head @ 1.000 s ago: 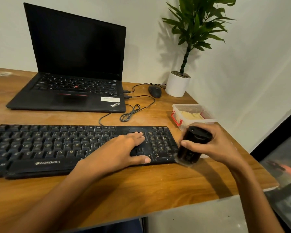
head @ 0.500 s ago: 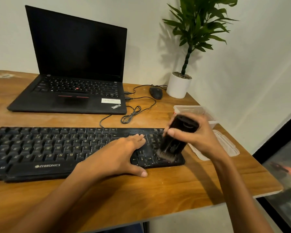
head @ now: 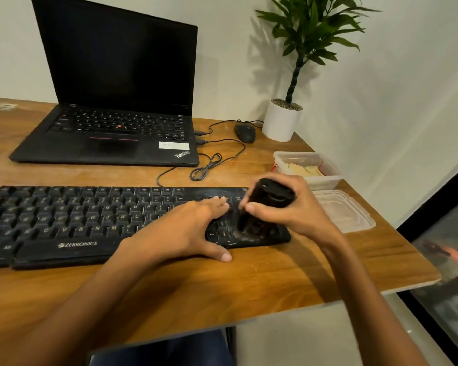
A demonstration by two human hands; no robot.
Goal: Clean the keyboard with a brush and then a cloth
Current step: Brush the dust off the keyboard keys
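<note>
i see right hand (head: 299, 215) fingers wrapped round the black brush (head: 271, 193), bristles down on the keyboard (head: 90, 215) right end. left hand (head: 180, 233) flat, fingers straight on keys just beside the brush.

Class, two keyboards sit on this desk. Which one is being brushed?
The separate Zebronics keyboard, under the brush; the laptop keyboard behind lies untouched.

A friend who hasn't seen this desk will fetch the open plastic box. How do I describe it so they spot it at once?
On the wooden desk, follow the right edge from the white plant pot toward the person. The box is the clear plastic tub with a red clip and something pale yellow inside; the clear lid lying next to it is flat and holds nothing.
</note>
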